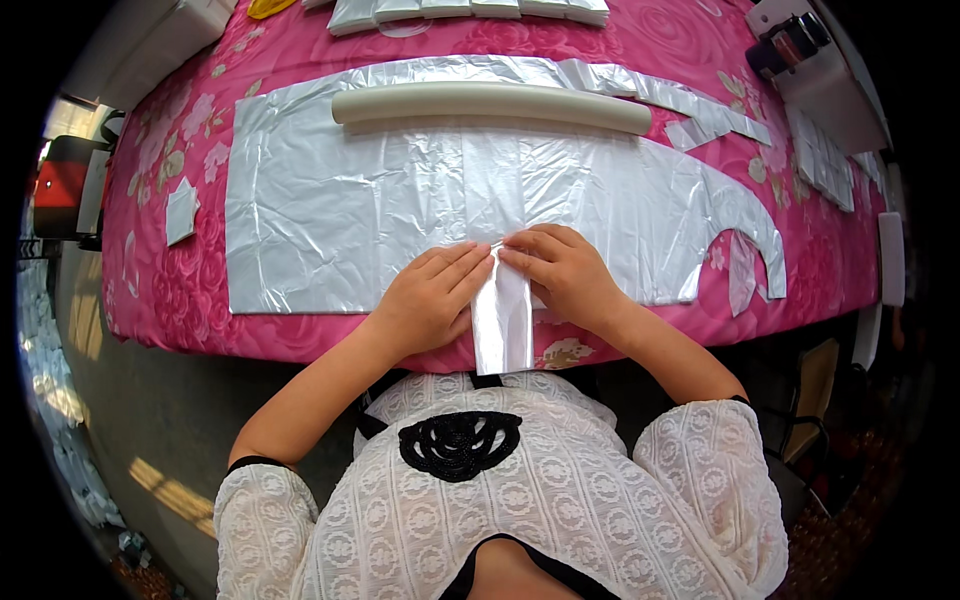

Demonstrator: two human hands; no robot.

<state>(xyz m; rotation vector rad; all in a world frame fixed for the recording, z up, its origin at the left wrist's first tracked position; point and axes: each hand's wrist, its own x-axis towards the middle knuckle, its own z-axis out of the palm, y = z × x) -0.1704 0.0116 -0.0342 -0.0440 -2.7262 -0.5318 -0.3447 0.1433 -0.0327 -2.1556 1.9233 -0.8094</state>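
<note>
A silvery-white thin plastic apron (330,200) lies spread sideways on the table, its curved neck loop (775,255) toward the right. At its near edge a shiny folded strip of the same-looking plastic (503,320) hangs toward me past the table edge. My left hand (430,290) presses its straight, closed fingers against the strip's left side. My right hand (562,270) pinches the strip's upper end with bent fingers. Both thumbs are mostly hidden. A long pale tube (490,105) rests across the far part of the apron.
A pink flowered cloth (150,250) covers the table. Several folded silvery packets (470,8) are stacked at the far edge, with more (822,160) at the right. A small folded packet (181,212) lies at the left. A dark flask (790,45) stands at the far right.
</note>
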